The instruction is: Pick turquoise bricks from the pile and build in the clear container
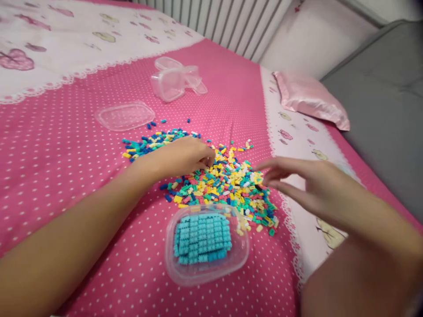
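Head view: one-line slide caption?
Left hand and right hand at a pile of multicolored bricks on a dotted pink sheet, a clear tub of stacked turquoise bricks nearer the camera.

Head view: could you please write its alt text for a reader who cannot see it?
A person's left hand and right hand are at a pile of small multicoloured bricks on a pink dotted sheet. Nearer the camera, a clear container holds rows of turquoise bricks; a pink pillow lies beyond.

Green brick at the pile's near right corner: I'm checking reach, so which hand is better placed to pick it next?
Probably the right hand: it's on that side, nearer the green brick. The left hand, farther, curls over the pile.
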A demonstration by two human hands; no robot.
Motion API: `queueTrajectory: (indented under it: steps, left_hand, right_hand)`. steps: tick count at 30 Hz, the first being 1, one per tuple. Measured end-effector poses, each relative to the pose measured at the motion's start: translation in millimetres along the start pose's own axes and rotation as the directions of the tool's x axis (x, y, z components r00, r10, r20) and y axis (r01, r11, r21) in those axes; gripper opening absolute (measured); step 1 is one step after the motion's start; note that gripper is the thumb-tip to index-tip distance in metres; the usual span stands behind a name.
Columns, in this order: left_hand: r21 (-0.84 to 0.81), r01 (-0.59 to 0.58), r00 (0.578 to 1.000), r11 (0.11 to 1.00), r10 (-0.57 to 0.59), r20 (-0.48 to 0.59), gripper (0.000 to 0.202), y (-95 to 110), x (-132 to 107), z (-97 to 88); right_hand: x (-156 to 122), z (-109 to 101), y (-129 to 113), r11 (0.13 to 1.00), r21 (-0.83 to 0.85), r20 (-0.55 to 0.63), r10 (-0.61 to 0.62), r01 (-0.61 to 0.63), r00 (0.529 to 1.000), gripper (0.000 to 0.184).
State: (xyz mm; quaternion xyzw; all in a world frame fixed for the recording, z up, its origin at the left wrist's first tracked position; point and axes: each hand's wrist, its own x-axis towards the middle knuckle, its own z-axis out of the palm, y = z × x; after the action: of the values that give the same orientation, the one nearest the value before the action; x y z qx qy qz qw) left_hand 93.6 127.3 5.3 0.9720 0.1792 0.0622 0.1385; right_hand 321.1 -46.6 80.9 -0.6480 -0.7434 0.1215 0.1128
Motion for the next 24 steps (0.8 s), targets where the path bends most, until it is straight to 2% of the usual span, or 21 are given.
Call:
queueTrajectory:
  steps: [2,3,7,10,12,15,18,20,24]
  left_hand:
    - [0.008,0.015,1.000,1.000,-0.015,0.017,0.016,0.2,0.8,-2.3]
    - [0.016,0.022,0.999,1.000,-0.022,0.027,0.015,0.3,1.0,-3.6]
    - [-0.013,0.019,0.999,1.000,-0.019,0.050,0.014,-1.9,1.1,-7.8]
    - [-0.064,-0.039,0.998,0.997,0.042,0.043,0.015,-6.2,2.2,-7.7]
    - [-0.088,-0.093,0.996,0.992,0.094,0.010,0.018,-7.9,4.0,-6.7]
    - [-0.135,-0.121,0.992,0.983,0.123,0.004,0.023,-5.8,6.8,-6.4]
    - [-0.215,-0.107,0.990,0.971,0.125,0.070,0.030,0.6,8.3,-9.2]
    - [-0.281,-0.071,0.988,0.957,0.106,0.113,0.031,4.7,8.3,-12.3]
    - [-0.436,-0.043,0.977,0.899,0.129,0.171,0.029,7.3,5.9,-17.5]
  right_hand:
    - [7.4,-2.3,15.3,0.987,-0.068,-0.147,0.132,-0.144,0.980,0.025]
    - [10.8,-1.7,21.8,0.982,-0.034,-0.195,0.176,-0.186,0.965,0.023]
    - [20.6,12.1,45.4,0.962,0.173,-0.210,0.244,-0.210,0.947,0.023]
    - [22.3,27.5,64.8,0.938,0.242,-0.124,0.283,-0.248,0.951,0.024]
    - [19.5,33.5,77.4,0.922,0.288,-0.018,0.274,-0.258,0.961,0.026]
    - [10.0,32.9,92.6,0.899,0.350,0.187,0.209,-0.264,0.960,0.027]
    - [-0.8,27.0,102.7,0.874,0.397,0.359,0.134,-0.281,0.923,0.022]
    - [-5.8,24.2,106.8,0.857,0.417,0.415,0.117,-0.303,0.902,0.021]
    - [-9.6,23.7,108.9,0.822,0.451,0.433,0.138,-0.347,0.891,0.022]
